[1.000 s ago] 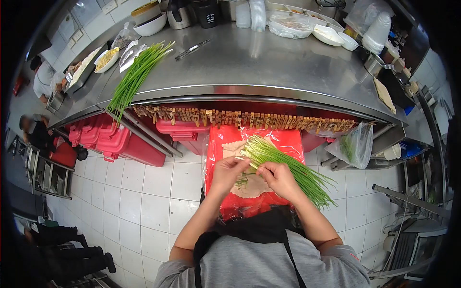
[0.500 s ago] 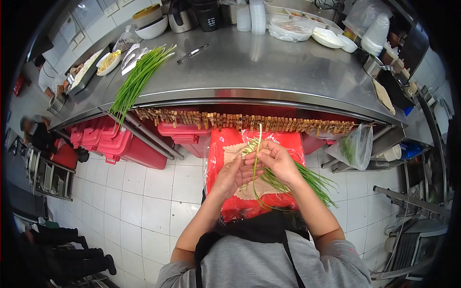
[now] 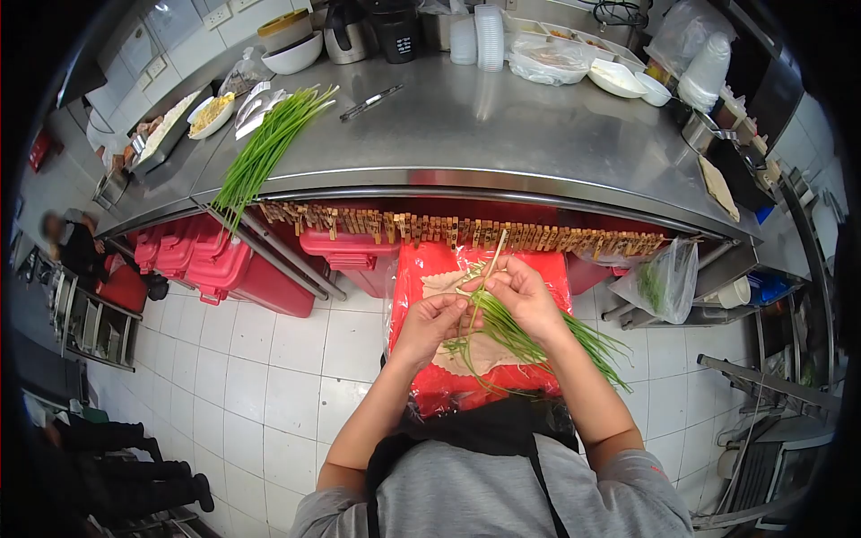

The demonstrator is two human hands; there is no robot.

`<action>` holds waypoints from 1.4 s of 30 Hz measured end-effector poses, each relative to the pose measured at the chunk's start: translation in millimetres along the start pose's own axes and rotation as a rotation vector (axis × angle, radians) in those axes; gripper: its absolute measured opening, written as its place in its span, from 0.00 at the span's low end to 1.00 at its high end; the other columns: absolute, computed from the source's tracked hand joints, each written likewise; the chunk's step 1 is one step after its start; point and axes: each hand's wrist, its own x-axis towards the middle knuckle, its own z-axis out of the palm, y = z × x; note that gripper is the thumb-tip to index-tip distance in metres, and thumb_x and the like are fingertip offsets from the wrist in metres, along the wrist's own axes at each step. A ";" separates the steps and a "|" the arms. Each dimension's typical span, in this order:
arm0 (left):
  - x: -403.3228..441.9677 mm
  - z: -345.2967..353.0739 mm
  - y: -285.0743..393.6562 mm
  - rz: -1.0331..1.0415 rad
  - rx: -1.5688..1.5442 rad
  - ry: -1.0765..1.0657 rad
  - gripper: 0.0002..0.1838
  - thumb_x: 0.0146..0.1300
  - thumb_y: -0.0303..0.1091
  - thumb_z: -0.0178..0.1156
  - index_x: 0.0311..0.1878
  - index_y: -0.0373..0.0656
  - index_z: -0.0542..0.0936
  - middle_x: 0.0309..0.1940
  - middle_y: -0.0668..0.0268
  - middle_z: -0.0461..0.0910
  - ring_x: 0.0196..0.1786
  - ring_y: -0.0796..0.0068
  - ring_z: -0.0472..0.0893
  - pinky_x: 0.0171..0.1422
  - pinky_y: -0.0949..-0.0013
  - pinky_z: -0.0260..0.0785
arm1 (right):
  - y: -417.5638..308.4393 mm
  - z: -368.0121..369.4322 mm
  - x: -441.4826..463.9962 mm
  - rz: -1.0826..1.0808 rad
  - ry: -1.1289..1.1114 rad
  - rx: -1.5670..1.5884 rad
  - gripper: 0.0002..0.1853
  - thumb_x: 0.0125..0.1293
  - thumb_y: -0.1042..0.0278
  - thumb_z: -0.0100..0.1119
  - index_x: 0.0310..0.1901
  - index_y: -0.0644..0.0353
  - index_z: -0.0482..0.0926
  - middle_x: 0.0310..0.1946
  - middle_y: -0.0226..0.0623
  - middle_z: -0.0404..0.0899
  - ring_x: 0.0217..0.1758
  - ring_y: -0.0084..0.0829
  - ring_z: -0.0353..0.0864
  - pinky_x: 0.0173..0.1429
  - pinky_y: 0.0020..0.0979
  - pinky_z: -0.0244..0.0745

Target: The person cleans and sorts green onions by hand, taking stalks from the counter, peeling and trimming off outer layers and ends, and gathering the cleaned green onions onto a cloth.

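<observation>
Above the red plastic (image 3: 408,280), the right hand (image 3: 517,292) pinches a single stalk (image 3: 498,249) lengthwise toward the plastic's far edge; the left hand (image 3: 436,326) curls close by, nearer the plastic's left edge, its grip impossible to tell.

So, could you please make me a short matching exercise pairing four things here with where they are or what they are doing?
1. Right hand
2. Pen
3. Clothespins
4. Plastic bag

A. In a row along the underside of the counter's front edge
B. Pinching a thin stalk
C. See-through, with green contents
D. Lying on the countertop, beside a green bunch

Pairs: 1-B, 2-D, 3-A, 4-C
</observation>
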 end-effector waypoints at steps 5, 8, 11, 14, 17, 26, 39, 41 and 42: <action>-4.9 3.6 4.5 -0.056 -0.074 -0.109 0.14 0.67 0.32 0.55 0.51 0.35 0.77 0.31 0.67 0.78 0.31 0.79 0.75 0.38 0.76 0.71 | -20.1 -3.6 5.7 -0.111 0.125 0.023 0.04 0.69 0.75 0.46 0.43 0.62 0.69 0.37 0.40 0.82 0.43 0.24 0.80 0.50 0.26 0.73; -6.7 -2.5 3.0 -0.067 -0.073 -0.144 0.13 0.66 0.30 0.55 0.50 0.34 0.78 0.30 0.67 0.77 0.31 0.80 0.73 0.37 0.78 0.67 | -35.7 -14.3 11.4 -0.278 0.232 0.049 0.04 0.69 0.74 0.47 0.43 0.61 0.69 0.36 0.40 0.82 0.41 0.27 0.81 0.47 0.28 0.75; -8.6 -11.7 -2.1 -0.061 -0.052 -0.165 0.12 0.65 0.29 0.56 0.49 0.33 0.78 0.31 0.67 0.78 0.31 0.81 0.73 0.36 0.78 0.66 | -48.3 -30.3 11.3 -0.374 0.282 0.147 0.04 0.69 0.74 0.47 0.44 0.61 0.69 0.36 0.40 0.81 0.41 0.31 0.82 0.46 0.30 0.76; -12.5 -20.6 -8.6 -0.082 0.019 -0.120 0.12 0.64 0.27 0.57 0.48 0.32 0.78 0.31 0.67 0.78 0.31 0.81 0.73 0.36 0.78 0.66 | -59.7 -42.8 7.8 -0.485 0.355 0.180 0.05 0.69 0.73 0.48 0.45 0.61 0.68 0.36 0.41 0.81 0.41 0.34 0.83 0.47 0.32 0.78; -15.8 -25.1 -15.5 -0.100 0.050 -0.022 0.12 0.65 0.31 0.58 0.47 0.33 0.79 0.28 0.70 0.78 0.28 0.84 0.72 0.34 0.81 0.66 | -71.9 -49.4 1.1 -0.563 0.383 0.200 0.05 0.69 0.74 0.47 0.45 0.61 0.68 0.36 0.42 0.80 0.40 0.35 0.82 0.48 0.34 0.78; 5.5 -28.1 -19.6 -0.005 -0.298 0.269 0.08 0.64 0.32 0.58 0.42 0.39 0.80 0.27 0.73 0.76 0.28 0.85 0.71 0.34 0.78 0.67 | -86.1 -3.3 -25.1 -0.739 0.033 0.093 0.04 0.70 0.75 0.42 0.44 0.59 0.61 0.27 0.36 0.67 0.26 0.24 0.69 0.41 0.36 0.75; 0.5 -65.4 -63.9 0.193 0.618 0.314 0.07 0.63 0.30 0.58 0.37 0.36 0.81 0.31 0.69 0.79 0.34 0.78 0.77 0.43 0.75 0.69 | -27.2 -32.1 -23.4 -0.042 -0.074 -0.528 0.07 0.62 0.67 0.54 0.38 0.60 0.72 0.21 0.32 0.69 0.20 0.26 0.66 0.28 0.28 0.66; 0.1 -55.7 -66.8 0.383 0.913 0.348 0.07 0.61 0.28 0.61 0.38 0.34 0.80 0.31 0.68 0.80 0.34 0.77 0.78 0.46 0.73 0.69 | 47.4 -33.9 -16.5 0.182 -0.057 -0.966 0.11 0.58 0.63 0.57 0.30 0.64 0.77 0.31 0.47 0.79 0.31 0.44 0.78 0.37 0.43 0.71; 0.6 -50.3 -63.9 0.400 0.932 0.376 0.07 0.60 0.28 0.62 0.38 0.34 0.80 0.31 0.68 0.80 0.34 0.78 0.78 0.46 0.74 0.69 | 70.4 -26.8 -18.4 0.348 -0.023 -1.129 0.12 0.57 0.62 0.57 0.34 0.65 0.79 0.33 0.51 0.79 0.38 0.48 0.79 0.42 0.45 0.73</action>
